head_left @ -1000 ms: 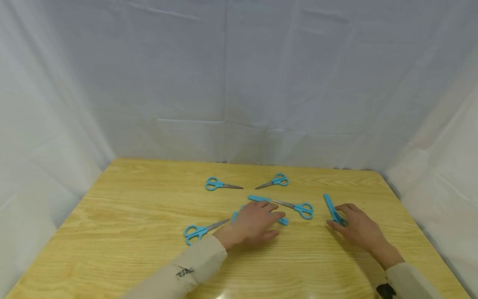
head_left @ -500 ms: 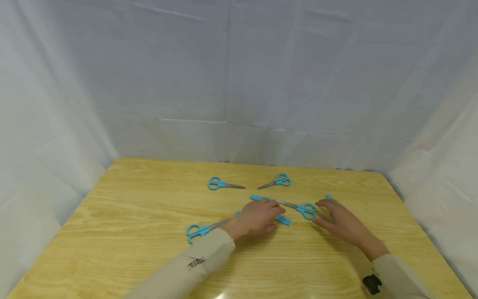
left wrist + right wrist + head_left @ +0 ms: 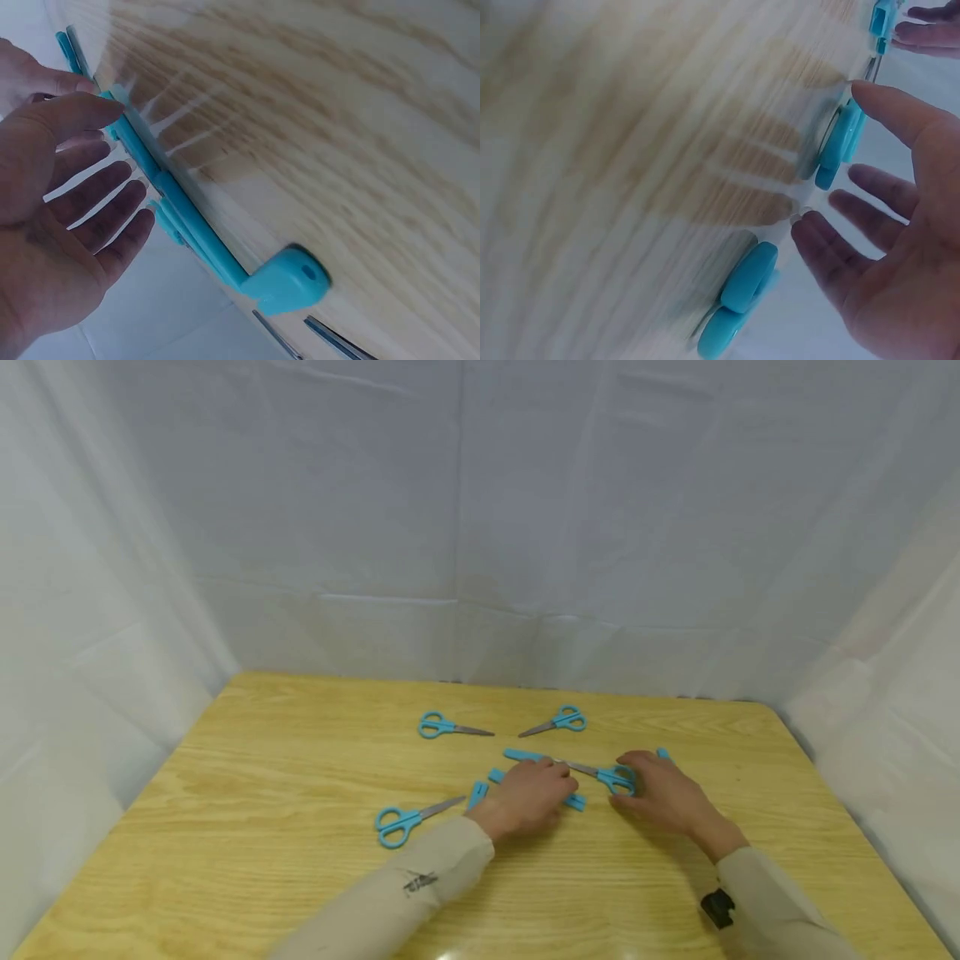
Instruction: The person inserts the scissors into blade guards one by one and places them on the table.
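Observation:
My left hand, fingers loosely bent, hovers over several light-blue scissor blade covers. The right end of one blade cover shows by its fingertips; others are partly hidden. In the left wrist view the thumb and fingers are beside a blade cover, with nothing gripped. My right hand reaches around the blue handles of a pair of scissors, whose bare blades point left. In the right wrist view its fingers are spread, thumb tip right at the handles.
Two pairs of bare scissors, one left and one right, lie at the back. More bare scissors lie at front left. A covered pair's tip shows behind my right hand. White sheeting surrounds the wooden table.
My right hand has let go of the covered scissors at the right and moved left to the bare scissors. My left hand has shifted slightly right, its fingers bending more.

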Demonstrator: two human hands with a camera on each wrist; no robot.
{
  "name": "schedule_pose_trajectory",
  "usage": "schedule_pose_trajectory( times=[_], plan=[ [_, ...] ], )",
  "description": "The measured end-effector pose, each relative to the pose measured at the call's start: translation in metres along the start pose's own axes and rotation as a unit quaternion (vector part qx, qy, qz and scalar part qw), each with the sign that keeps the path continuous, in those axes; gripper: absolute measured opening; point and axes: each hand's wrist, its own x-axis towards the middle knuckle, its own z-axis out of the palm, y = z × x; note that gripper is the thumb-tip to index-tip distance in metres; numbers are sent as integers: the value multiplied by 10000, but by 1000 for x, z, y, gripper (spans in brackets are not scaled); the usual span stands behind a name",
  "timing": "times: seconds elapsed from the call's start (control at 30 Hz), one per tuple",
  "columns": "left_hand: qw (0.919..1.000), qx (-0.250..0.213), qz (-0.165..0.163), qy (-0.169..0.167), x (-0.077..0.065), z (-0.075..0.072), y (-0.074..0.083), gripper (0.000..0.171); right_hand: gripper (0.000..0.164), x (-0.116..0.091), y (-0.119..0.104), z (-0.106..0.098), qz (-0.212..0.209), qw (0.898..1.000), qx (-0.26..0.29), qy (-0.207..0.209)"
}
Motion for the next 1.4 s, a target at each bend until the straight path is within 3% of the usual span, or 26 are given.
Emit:
schedule_pose_trajectory(
  times=[0.1, 0.4, 0.93, 1.2, 1.4],
  plan=[
    [10000, -69, 0, -43, 3, 0, 2, 25, 57, 2, 1, -1, 107, 9999, -99, -35],
    [9986, -402, -218, -280, 12, -3, 3, 15, 51, 8, -1, -5, -165, 9991, -196, -345],
    [9932, -921, -441, -568, 23, -4, -3, 5, 46, 19, -11, -15, 123, 9958, -232, -877],
    [9962, -467, -508, -534, 24, -4, -2, 6, 45, 23, -11, -16, 297, 9938, -136, -1060],
    [9960, -440, -580, -518, 22, -6, 0, 9, 45, 25, -13, -20, 392, 9920, -156, -1189]
  ],
)
